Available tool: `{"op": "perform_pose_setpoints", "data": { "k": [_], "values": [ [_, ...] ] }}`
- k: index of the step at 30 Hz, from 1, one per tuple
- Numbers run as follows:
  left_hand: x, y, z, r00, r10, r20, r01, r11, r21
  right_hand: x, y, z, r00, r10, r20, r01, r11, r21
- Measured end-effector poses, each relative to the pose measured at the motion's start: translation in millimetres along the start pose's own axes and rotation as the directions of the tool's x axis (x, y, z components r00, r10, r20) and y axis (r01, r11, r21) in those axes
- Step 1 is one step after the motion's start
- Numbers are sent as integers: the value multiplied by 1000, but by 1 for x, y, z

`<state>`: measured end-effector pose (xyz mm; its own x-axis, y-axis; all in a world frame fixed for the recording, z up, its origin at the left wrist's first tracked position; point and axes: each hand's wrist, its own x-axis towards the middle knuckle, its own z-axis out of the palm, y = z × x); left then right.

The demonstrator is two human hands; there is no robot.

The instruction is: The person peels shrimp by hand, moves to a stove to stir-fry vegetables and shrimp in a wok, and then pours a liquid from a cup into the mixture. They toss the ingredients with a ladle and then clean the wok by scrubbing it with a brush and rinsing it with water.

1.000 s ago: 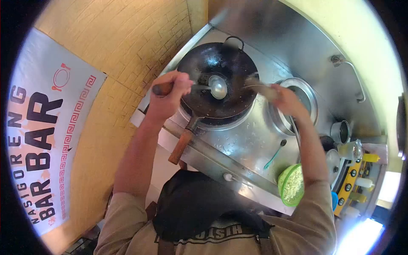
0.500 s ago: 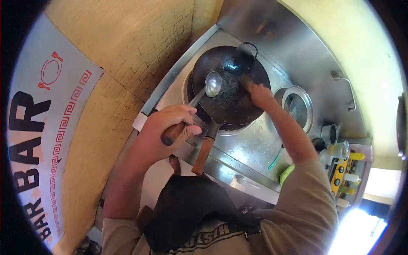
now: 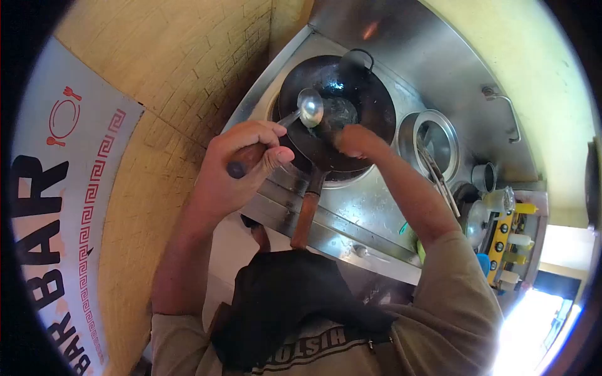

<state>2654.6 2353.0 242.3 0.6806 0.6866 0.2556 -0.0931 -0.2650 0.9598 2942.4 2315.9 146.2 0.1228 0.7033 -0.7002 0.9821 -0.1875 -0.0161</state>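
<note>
A dark wok (image 3: 378, 103) sits over the round burner opening, its wooden handle (image 3: 305, 219) pointing toward me and a little water shining in its bottom. My left hand (image 3: 248, 150) is wrapped round the wooden end of a metal ladle (image 3: 310, 108). The ladle's bowl hangs over the left part of the wok. Inside the wok's right side, my right hand (image 3: 359, 141) is closed round a short brown brush, mostly hidden under the fingers and blurred by motion.
Right of the wok stands a round metal pot (image 3: 453, 135), with long tongs or sticks (image 3: 438, 175) across its near side. Beyond are a small pot (image 3: 484, 177), a lid (image 3: 478, 222) and squeeze bottles (image 3: 525, 208). A brick-patterned wall (image 3: 182, 81) rises at left.
My right hand has swept down and left across the wok with the brush. My left hand and the ladle have risen slightly in view, and the camera has shifted a little.
</note>
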Motion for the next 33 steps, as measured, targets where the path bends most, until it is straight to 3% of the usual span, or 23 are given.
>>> {"op": "perform_pose_setpoints", "data": {
  "k": [1,2,4,8,11,14,17,19,22,25,26,29,32,33],
  "values": [
    [1,1,2,1000,-13,-23,11,998,-56,-12,-14,-4,989,109,96,-121,984,133],
    [2,2,3,999,-29,-42,24,993,-113,-25,-18,8,997,46,57,-47,998,29],
    [9,4,1,998,22,-53,-24,999,-49,-51,-17,31,996,-94,-3,92,977,-195],
    [13,18,-3,995,65,-77,-65,998,8,0,52,43,992,-22,-121,-6,974,-228],
    [16,23,-1,988,87,-124,-85,996,19,30,21,9,994,77,74,-87,987,139],
    [18,21,-1,985,124,-123,-121,992,26,-30,-27,18,988,-148,-31,140,971,-192],
    [14,27,-4,980,115,-162,-100,990,96,-31,18,37,999,-44,-16,36,934,-356],
    [12,33,-7,973,119,-198,-109,992,63,-5,66,26,976,18,-218,-86,949,-304],
    [7,41,-5,963,98,-251,-92,995,36,58,77,23,871,130,-473,-150,989,-6],
    [9,42,-7,953,144,-265,-130,989,68,56,55,60,893,11,-451,-83,987,-141],
    [8,42,-9,954,159,-255,-143,986,82,45,69,69,930,-101,-354,10,968,-250],
    [5,43,-14,946,166,-280,-152,986,73,11,116,36,889,15,-459,-136,963,-233],
    [1,47,-19,946,160,-282,-151,987,51,7,87,-22,749,226,-623,-82,964,251],
    [1,47,-18,947,151,-283,-140,988,59,36,81,-10,773,191,-605,-92,977,190]
  ]
}}
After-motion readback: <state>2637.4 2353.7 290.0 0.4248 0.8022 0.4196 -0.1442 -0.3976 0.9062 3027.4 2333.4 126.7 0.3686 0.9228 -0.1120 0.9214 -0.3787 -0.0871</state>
